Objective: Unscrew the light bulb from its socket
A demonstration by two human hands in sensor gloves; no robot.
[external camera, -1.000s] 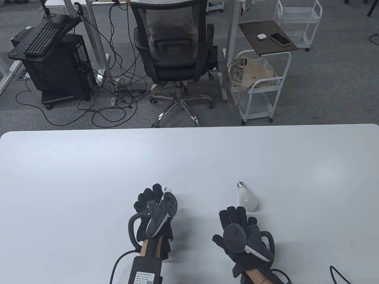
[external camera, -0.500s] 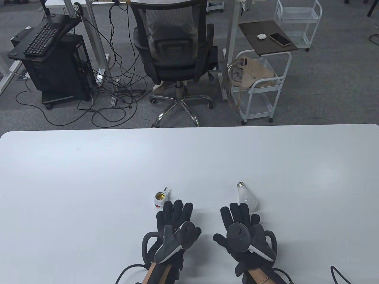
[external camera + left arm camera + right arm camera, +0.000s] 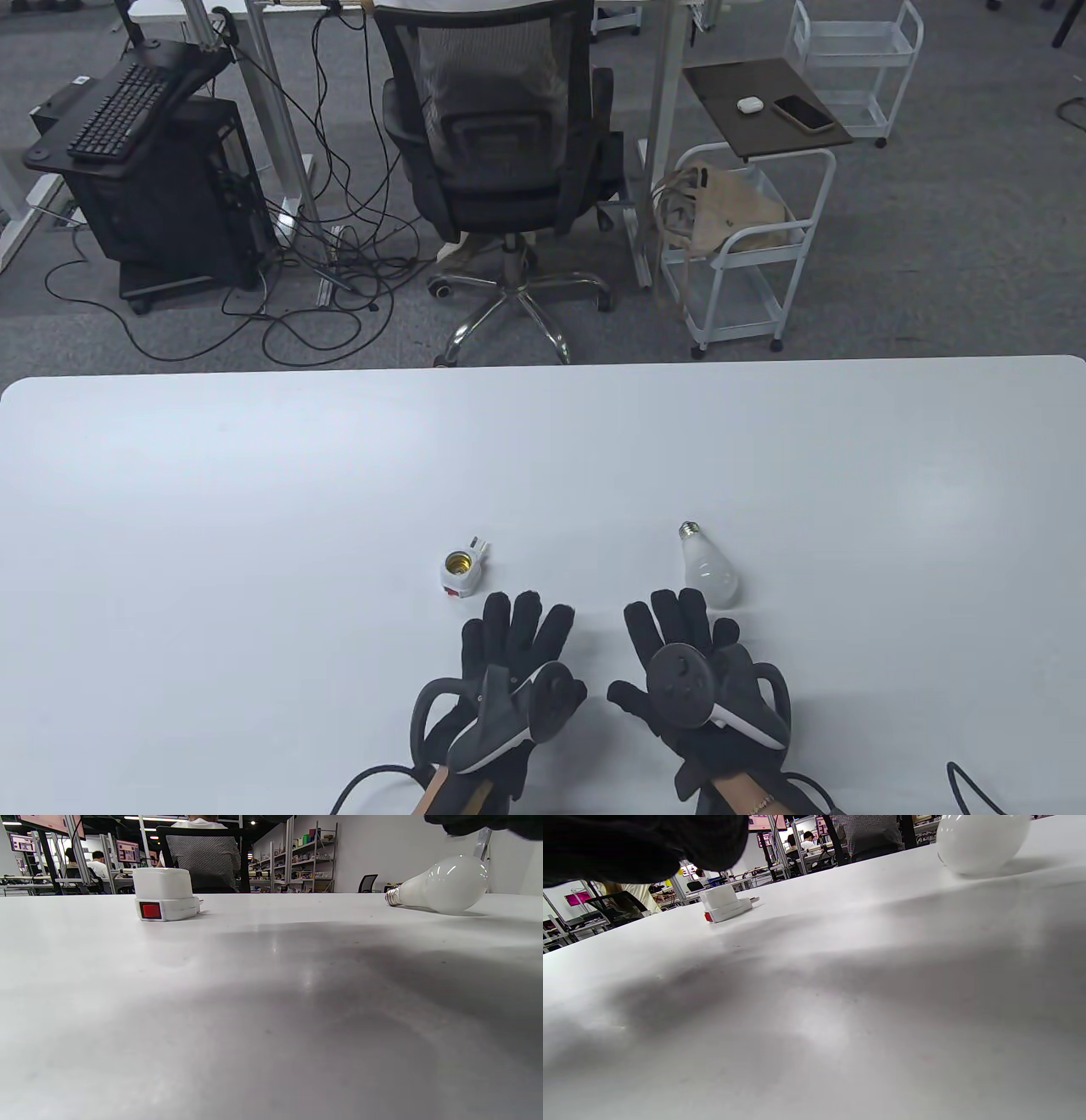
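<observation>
A white light bulb lies on its side on the white table, its metal screw base pointing away from me. It also shows in the left wrist view and the right wrist view. A white socket with a red button stands apart from it to the left, its brass opening facing up; it shows in the left wrist view and the right wrist view. My left hand rests flat and empty just below the socket. My right hand rests flat and empty just below the bulb.
Beyond the table's far edge stand an office chair, a white trolley and a computer stand with a keyboard. A black cable lies at the table's bottom right.
My left hand let go of the socket, leaving it standing on the table, and moved right and down to rest flat. My right hand barely moved.
</observation>
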